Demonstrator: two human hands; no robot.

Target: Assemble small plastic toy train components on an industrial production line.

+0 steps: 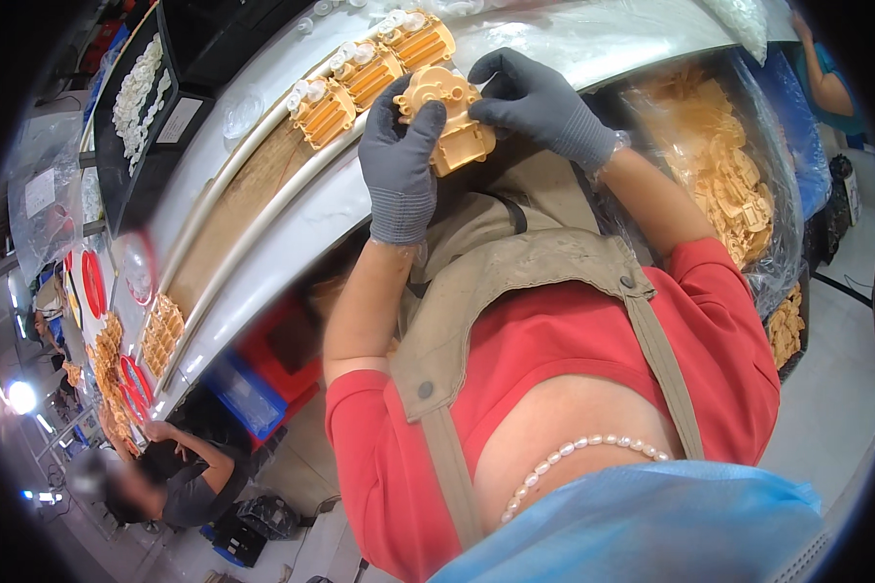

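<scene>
Between my two grey-gloved hands I hold a yellow-orange moulded plastic housing (460, 146), with a rounded upper part and a boxy lower part. My left hand (400, 160) grips its left side, thumb lying on the face. On the other side, my right hand (535, 102) pinches the right edge between thumb and fingers. The housing is over the near edge of the white workbench (316, 199). Just beyond my left hand, several similar orange plastic parts (360, 78) stand in a row with small clear-white pieces (306, 94) on top.
A brown conveyor track (238, 209) between white rails runs to the far left, carrying another orange part (162, 333). At right stands a plastic-lined bin of orange parts (719, 155). A black tray (146, 117) holds white pieces. Another person (190, 476) works at lower left.
</scene>
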